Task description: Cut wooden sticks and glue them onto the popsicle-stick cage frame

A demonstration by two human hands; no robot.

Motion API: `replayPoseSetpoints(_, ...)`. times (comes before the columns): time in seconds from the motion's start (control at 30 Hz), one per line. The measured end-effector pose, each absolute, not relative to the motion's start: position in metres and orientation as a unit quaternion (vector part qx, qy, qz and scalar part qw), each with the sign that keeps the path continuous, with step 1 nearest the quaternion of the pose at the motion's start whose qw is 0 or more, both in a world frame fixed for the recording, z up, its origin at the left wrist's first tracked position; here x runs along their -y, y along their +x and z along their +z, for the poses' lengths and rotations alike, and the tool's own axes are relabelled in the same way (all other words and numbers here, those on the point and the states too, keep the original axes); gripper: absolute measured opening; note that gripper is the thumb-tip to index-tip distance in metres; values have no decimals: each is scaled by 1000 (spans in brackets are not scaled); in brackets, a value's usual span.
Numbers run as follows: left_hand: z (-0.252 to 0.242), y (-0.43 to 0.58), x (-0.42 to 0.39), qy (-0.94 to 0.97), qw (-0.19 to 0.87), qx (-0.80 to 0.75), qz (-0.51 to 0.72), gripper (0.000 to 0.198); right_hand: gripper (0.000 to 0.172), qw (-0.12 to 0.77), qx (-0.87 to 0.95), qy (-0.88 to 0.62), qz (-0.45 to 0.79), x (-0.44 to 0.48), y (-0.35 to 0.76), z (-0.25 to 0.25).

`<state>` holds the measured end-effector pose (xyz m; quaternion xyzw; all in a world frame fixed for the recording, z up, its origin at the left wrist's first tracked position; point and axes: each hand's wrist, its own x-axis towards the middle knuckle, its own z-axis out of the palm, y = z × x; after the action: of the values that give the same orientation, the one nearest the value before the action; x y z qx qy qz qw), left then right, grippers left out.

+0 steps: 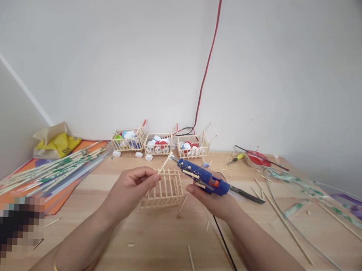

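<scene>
Pinched between the thumb and fingers of my left hand [136, 186] is a short wooden stick [165, 164], tilted up to the right. My right hand [209, 199] is wrapped round a blue glue gun [203, 177]. Its metal nozzle points left, close to the stick's upper end; whether they touch I cannot tell. Bits of dried glue cling to the gun's body. Behind and below my left fingers, a small slatted stick basket [166, 191] rests on the table, partly hidden by that hand.
Three stick carts, the left [128, 140], middle [158, 144] and right [192, 146], hold bottle caps along the wall. Bundled sticks [58, 167] lie left beside a yellow bag [57, 143]. A red bowl [257, 159], yellow-handled knife [237, 158] and pale cable [300, 234] lie right.
</scene>
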<state>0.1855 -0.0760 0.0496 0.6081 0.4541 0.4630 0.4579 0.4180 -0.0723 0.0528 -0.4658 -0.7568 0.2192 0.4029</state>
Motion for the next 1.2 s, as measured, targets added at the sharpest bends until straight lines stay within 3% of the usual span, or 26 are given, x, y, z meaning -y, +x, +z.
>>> replayPoseSetpoints(0.17, 50, 186, 78, 598, 473, -444, 471, 19, 34, 399, 757, -470, 215, 70, 417, 51)
replayPoseSetpoints(0.37, 55, 187, 75, 481, 571, -423, 513, 27, 36, 405, 753, -475, 209, 66, 420, 48)
replayPoseSetpoints(0.63, 52, 185, 66, 382, 625, -394, 555, 26, 26, 358, 828, -340, 266, 75, 414, 48)
replayPoseSetpoints(1.2, 54, 185, 69, 379, 643, -376, 549, 24, 34, 307, 833, -350, 300, 78, 406, 48)
